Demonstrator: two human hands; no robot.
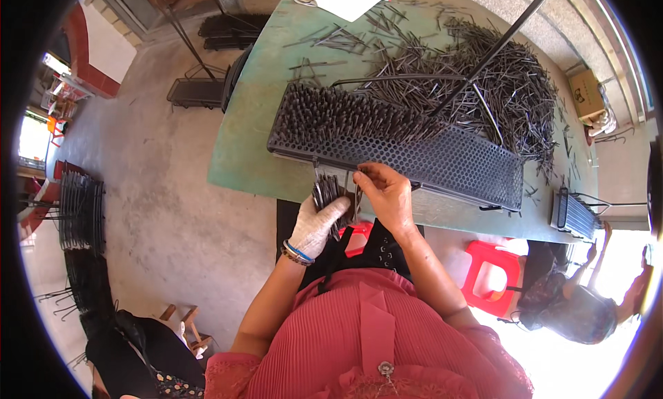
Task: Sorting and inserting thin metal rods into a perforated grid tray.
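Observation:
A bundle of thin dark rods (pixel 329 190) is gripped in my left hand (pixel 312 228), which wears a whitish glove. Close beside it, my bare right hand (pixel 390 197) pinches with thumb and fingertips at what looks like a thin dark rod by the bundle; the fingers partly hide it. Just beyond both hands, a long black rack (pixel 476 169) with a honeycomb of holes lies on the green table. Many rods (pixel 345 116) stand upright in its left and far part, while holes on the near side and right end show bare. A metal handle rises over the rack.
A large heap of loose rods (pixel 504 74) covers the table (pixel 238 147) behind the rack. A white sheet-like item (pixel 349 0) lies at the far edge. Another person (pixel 573 309) works at a second rack (pixel 577 214) on the right. Red stools (pixel 492 274) stand below; stacked racks (pixel 81 209) line the left.

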